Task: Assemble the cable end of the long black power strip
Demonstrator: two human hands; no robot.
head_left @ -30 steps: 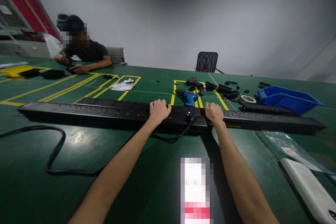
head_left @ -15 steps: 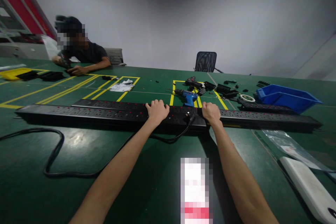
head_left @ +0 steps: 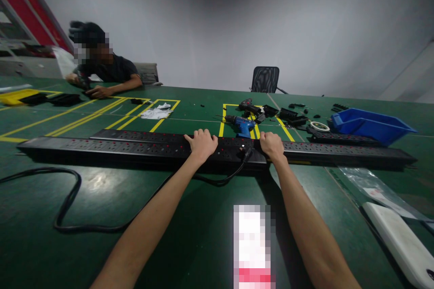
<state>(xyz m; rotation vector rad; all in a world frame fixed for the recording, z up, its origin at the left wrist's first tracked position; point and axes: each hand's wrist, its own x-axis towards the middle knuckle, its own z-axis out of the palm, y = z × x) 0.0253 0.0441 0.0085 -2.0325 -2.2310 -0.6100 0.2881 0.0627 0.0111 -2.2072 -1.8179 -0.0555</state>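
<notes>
A long black power strip (head_left: 111,146) with rows of sockets and small red marks lies across the table in front of me. My left hand (head_left: 202,145) is wrapped over it from above, fingers curled toward the far side. My right hand (head_left: 271,145) is closed over the strip's right end, where another black power strip (head_left: 339,150) runs on to the right. Between my hands a black plug (head_left: 247,153) sits on the strip's face. Its black cable (head_left: 68,198) dips below and loops away to the left. What my fingertips touch behind the strips is hidden.
Beyond the strips lie a blue cordless drill (head_left: 242,124), a darker drill (head_left: 249,106), black parts, a tape roll (head_left: 319,126) and a blue bin (head_left: 373,125). At the right are a plastic bag (head_left: 376,189) and a white device (head_left: 396,239). A person (head_left: 111,70) works at the far left.
Both hands keep their hold on the strips. The view has shifted very slightly; nothing on the table has clearly moved.
</notes>
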